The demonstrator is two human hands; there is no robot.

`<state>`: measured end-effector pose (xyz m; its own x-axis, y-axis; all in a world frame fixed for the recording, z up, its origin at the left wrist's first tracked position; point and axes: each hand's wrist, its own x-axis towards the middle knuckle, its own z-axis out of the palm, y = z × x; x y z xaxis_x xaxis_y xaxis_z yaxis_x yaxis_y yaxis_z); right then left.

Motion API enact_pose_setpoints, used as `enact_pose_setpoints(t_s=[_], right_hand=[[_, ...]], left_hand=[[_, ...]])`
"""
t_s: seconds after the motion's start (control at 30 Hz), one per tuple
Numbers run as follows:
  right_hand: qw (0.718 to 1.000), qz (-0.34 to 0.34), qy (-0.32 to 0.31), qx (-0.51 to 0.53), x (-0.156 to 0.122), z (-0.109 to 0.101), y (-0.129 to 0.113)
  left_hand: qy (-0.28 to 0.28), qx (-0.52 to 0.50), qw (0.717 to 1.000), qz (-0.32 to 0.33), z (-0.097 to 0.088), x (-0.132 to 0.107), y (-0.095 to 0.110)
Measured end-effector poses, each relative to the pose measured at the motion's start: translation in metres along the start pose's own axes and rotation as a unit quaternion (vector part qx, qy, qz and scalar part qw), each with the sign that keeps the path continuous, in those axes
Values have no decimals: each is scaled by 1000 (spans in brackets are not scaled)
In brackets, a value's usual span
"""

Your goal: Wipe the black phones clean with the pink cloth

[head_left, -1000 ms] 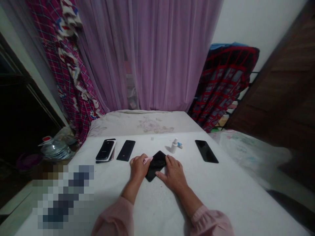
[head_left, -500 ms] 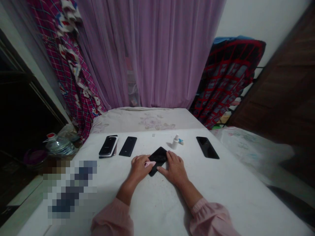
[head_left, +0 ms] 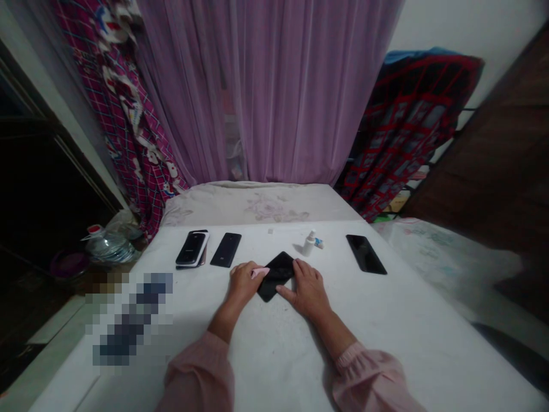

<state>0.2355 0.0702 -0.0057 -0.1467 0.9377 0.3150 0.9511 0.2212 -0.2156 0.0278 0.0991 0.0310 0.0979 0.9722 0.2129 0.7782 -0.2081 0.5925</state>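
Black smartphone [head_left: 277,276] under right hand's [head_left: 307,292] spread fingers [head_left: 302,269], left hand's [head_left: 244,284] fingers [head_left: 241,271] closed on pink cloth [head_left: 259,272], spray bottle [head_left: 309,244] beyond

This room is presenting as a domestic bedroom: a mauve sheer curtain [head_left: 274,91] is hanging behind a bed pillow [head_left: 257,207], while a cartoon-print checked cloth [head_left: 128,126] and a red-and-black checked cloth [head_left: 412,131] are draping on either side.

Loose pale pink sleeves [head_left: 198,373], softly gathered cuffs [head_left: 354,359] on the forearms, bare left hand [head_left: 245,285], bare right hand [head_left: 306,290]
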Motion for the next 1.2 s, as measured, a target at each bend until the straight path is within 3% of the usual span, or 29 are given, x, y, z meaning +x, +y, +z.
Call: enact_pose_setpoints(t_s=[0.3, 0.67, 0.87, 1.2], right_hand=[[1000, 12, 10, 4, 0, -3, -4], [1000, -5, 2, -9, 0, 0, 0], [1000, -6, 8, -11, 0, 0, 0], [1000, 7, 18, -1, -1, -1, -2]], left_hand=[[31, 29, 999, 6, 3, -3, 1], [-16, -22, 999, 35, 0, -17, -5], [-24, -29, 998, 43, -2, -12, -8], [13, 6, 1000, 10, 2, 2, -5]])
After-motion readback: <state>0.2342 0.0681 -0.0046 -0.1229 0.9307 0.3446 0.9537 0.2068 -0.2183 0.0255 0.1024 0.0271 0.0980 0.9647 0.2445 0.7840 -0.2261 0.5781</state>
